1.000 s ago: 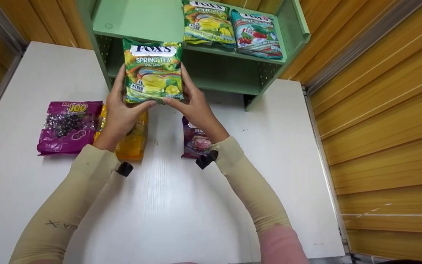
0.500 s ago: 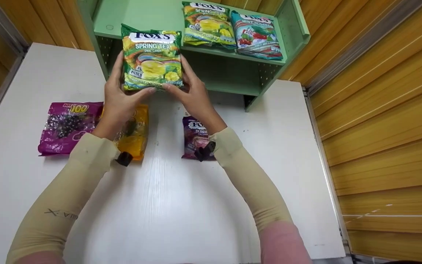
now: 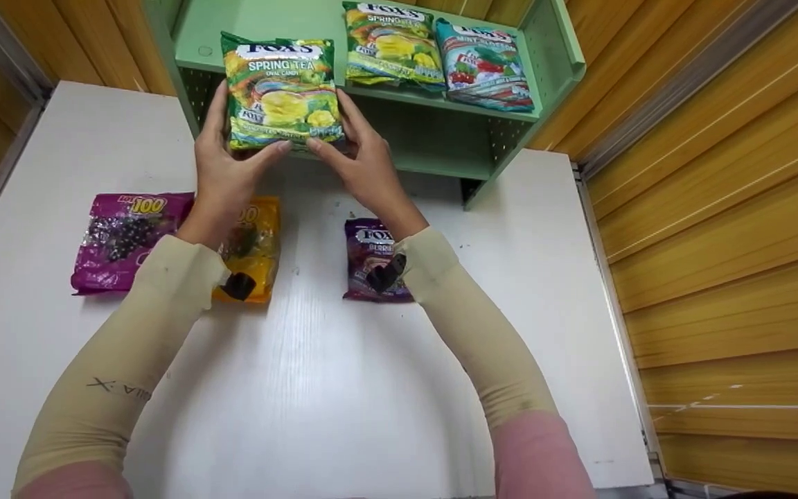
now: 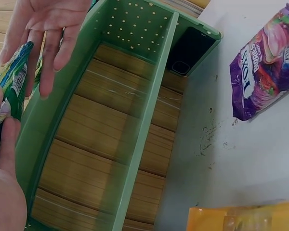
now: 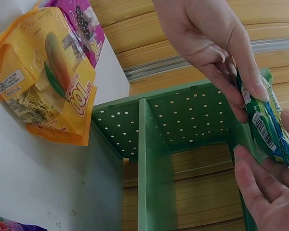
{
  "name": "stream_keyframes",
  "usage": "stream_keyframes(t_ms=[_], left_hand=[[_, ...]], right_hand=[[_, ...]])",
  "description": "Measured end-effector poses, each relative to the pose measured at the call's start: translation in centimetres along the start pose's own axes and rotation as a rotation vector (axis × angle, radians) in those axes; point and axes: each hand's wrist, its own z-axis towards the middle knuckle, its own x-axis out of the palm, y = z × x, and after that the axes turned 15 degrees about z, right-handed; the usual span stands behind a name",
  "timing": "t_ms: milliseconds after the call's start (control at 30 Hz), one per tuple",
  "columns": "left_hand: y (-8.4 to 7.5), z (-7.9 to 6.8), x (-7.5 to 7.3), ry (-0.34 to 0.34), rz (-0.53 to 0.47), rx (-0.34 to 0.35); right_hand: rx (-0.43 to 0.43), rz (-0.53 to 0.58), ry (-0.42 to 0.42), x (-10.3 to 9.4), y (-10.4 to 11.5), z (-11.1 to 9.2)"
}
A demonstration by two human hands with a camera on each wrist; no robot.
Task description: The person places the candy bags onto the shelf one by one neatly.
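Both hands hold a green and yellow bag of Spring Tea oval candy (image 3: 281,97) by its sides, in front of the upper shelf's left part. My left hand (image 3: 224,166) grips the left side and my right hand (image 3: 370,163) the right, with both thumbs on the lower edge in the head view. In the left wrist view the right hand's fingers (image 4: 47,57) stretch along the far end of the bag. Another Spring Tea bag (image 3: 395,45) and a teal mint candy bag (image 3: 488,68) sit to the right on the upper shelf (image 3: 260,24).
On the white table (image 3: 302,388) lie a magenta grape candy bag (image 3: 118,242), an orange mango candy bag (image 5: 43,72) and a purple berries candy bag (image 4: 267,62). The green shelf unit (image 3: 551,76) has an open lower level (image 3: 413,132). Wood-panel walls (image 3: 717,242) flank the table.
Both hands have raised the Spring Tea bag up and forward, from below the upper shelf's edge to overlapping that edge, with a slight shift left. The bags on the table stay put.
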Motion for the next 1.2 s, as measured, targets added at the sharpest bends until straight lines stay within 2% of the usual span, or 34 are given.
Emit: stream_keyframes(t_ms=[267,400,600,767,967,1133,1200], left_hand=[[-0.5,0.7,0.3,-0.042,-0.049,0.023],[-0.9,0.9,0.6,-0.070,-0.074,0.031],[-1.7,1.2,0.9,-0.112,-0.060,0.043],[-2.0,1.6,1.1,-0.139,-0.057,0.039],[-2.2,2.1,1.3,-0.179,0.018,0.024],[-2.1,2.8,1.1,-0.193,0.131,-0.025],[-2.1,2.9,1.0,-0.192,0.140,-0.054]], right_hand=[[-0.016,-0.009,0.012,0.0,0.2,0.1],[-0.006,-0.050,0.007,0.2,1.4,-0.2],[0.014,-0.099,-0.037,0.7,3.7,-0.6],[0.010,-0.097,-0.100,0.6,3.1,0.6],[-0.024,-0.111,-0.172,0.2,1.5,2.3],[-0.051,-0.130,-0.197,0.3,1.3,2.6],[-0.052,-0.127,-0.191,0.4,1.3,2.6]])
